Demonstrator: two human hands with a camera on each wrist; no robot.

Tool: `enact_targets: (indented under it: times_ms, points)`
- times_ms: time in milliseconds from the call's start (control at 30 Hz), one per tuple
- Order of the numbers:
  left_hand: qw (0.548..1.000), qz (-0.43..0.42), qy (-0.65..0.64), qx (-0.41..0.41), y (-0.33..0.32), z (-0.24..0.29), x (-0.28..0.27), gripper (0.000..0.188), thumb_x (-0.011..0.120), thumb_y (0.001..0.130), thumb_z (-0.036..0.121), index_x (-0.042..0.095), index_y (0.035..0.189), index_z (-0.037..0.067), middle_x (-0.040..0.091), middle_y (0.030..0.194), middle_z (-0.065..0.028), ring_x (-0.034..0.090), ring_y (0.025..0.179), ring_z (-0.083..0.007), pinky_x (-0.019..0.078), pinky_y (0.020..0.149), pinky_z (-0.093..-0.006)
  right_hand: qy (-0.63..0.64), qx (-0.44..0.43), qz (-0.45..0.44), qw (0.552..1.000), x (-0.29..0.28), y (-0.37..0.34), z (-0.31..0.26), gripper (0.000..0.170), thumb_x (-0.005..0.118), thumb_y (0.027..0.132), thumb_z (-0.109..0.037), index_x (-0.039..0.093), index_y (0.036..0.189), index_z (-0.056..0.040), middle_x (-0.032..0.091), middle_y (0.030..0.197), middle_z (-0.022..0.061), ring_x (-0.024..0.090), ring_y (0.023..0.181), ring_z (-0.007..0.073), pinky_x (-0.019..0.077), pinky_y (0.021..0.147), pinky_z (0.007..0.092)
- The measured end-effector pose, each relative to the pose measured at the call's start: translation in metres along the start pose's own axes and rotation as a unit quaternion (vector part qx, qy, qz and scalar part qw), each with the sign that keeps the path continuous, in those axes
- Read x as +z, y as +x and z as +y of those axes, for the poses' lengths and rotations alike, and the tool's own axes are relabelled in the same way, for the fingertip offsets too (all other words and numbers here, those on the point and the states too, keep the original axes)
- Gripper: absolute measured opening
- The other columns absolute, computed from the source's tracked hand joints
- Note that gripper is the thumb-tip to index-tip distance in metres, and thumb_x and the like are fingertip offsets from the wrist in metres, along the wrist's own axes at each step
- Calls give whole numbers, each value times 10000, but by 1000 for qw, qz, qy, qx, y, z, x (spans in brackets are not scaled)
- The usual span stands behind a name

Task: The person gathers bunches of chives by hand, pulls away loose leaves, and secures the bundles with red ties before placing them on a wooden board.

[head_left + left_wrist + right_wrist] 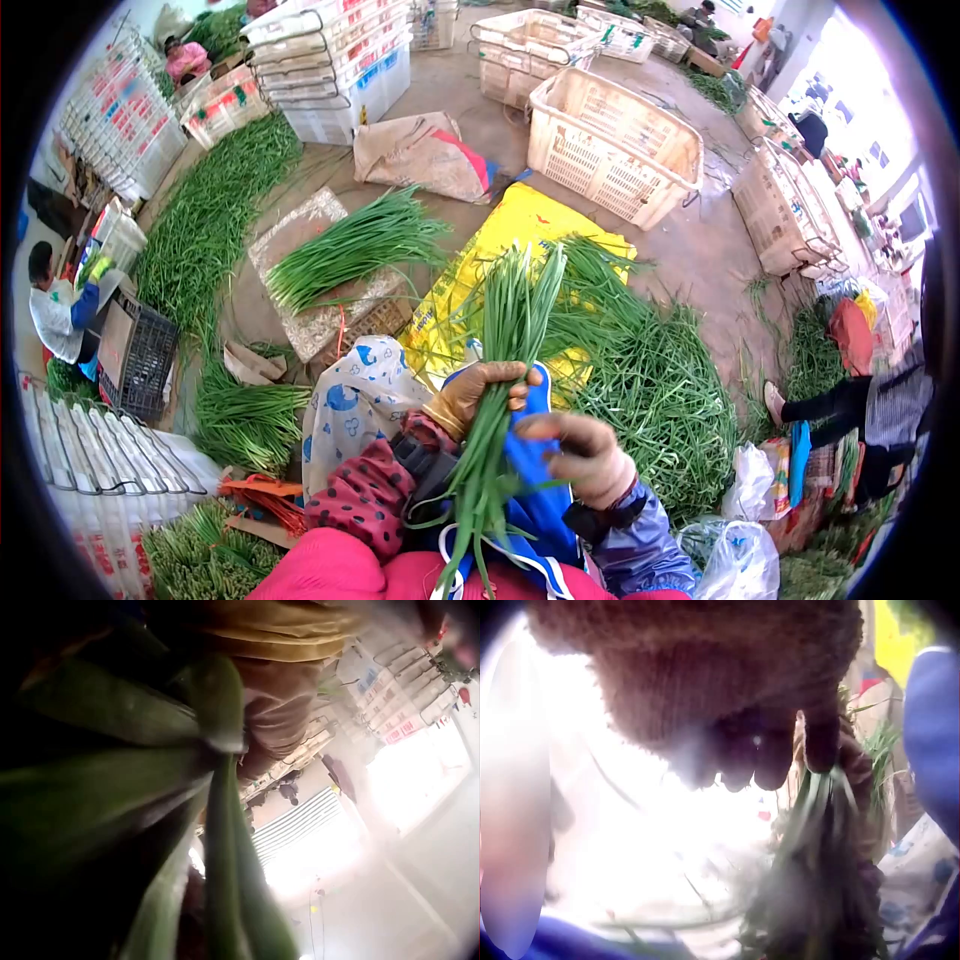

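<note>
My gloved left hand (480,393) grips a bunch of chives (515,310) round the middle, in front of my lap. Its whitish ends point up and away, while the green leaves hang toward me. In the left wrist view, broad leaves (225,855) fill much of the foreground below the glove (285,697). My gloved right hand (585,455), blurred, is just right of the bunch with its fingers reaching toward the stalks below the left hand. The right wrist view shows its fingers (735,761) loosely bent, the forefinger overlapping the leaves.
A trimmed pile of chives (350,250) lies on a board ahead to the left. Loose greens (660,410) heap at right beside a yellow sack (500,235). Beyond stand a plastic crate (610,150) and stacked crates (330,75). Another person (62,305) sits at left.
</note>
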State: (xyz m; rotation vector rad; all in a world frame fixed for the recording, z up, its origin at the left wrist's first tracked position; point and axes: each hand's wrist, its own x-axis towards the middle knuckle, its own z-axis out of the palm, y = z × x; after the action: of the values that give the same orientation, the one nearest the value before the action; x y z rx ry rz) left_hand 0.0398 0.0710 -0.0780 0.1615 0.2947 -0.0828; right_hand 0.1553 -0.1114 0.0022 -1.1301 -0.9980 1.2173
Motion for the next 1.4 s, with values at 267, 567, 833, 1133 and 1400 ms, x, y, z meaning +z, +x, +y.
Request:
enact_targets:
  times_ms: [267,567,833,1133,1400]
  points:
    - [963,-32,236,-126,-65,-44,18,565,675,880,101,436,1389,47,632,942,-176,539,561,-132,459,471,-262,362,-3,11,932,-19,-6,111,809,521,881,-682,457,1373,-42,626,1200,132,621,1064,283,489,947,416]
    - [905,-21,312,-290,-112,-58,0,356,708,839,93,593,1141,-56,649,826,-146,561,543,-130,462,435,-254,496,-15,174,851,-45,-4,62,787,627,885,-554,372,1443,-61,570,1265,96,630,953,261,554,784,434]
    - [877,49,344,-332,-110,-60,7,186,728,821,93,663,925,-47,643,754,-120,563,517,-133,456,400,-255,325,108,403,849,-159,-53,69,198,552,986,-280,615,1045,-102,390,595,-96,245,431,37,199,395,241]
    - [842,114,419,-322,-70,-53,20,141,705,840,94,675,874,-39,614,636,-90,589,505,-150,486,438,-270,-517,219,165,811,-90,-43,-26,708,817,711,-335,580,1322,-67,402,1507,198,484,1313,356,400,1090,403]
    - [753,171,556,-309,-54,-59,57,254,731,771,88,630,992,13,617,669,-61,593,520,-137,502,460,-277,-375,140,-116,909,-51,18,-4,394,713,799,-191,657,1164,-55,713,1017,132,688,909,254,545,823,328]
